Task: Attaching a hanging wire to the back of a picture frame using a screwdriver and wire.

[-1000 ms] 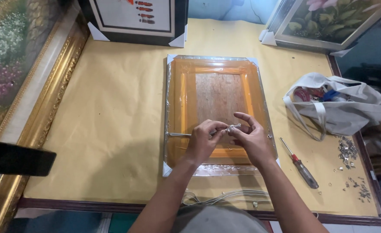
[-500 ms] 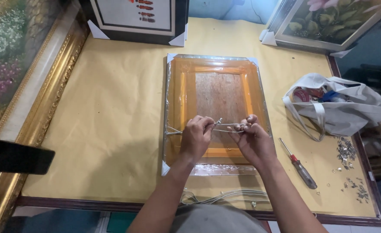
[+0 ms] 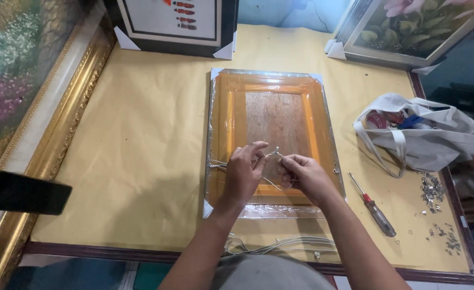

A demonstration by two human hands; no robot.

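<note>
hands, left and right, pinch wire over frame; bare paper leftward.

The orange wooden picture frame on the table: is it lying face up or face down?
Face down. The orange wooden picture frame shows its brown backing board, and both hands' fingers work a thin cord across it.

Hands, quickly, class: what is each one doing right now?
Left hand: closed, pinching the thin white cord over the wrapped orange frame.
Right hand: closed on the same cord.
</note>
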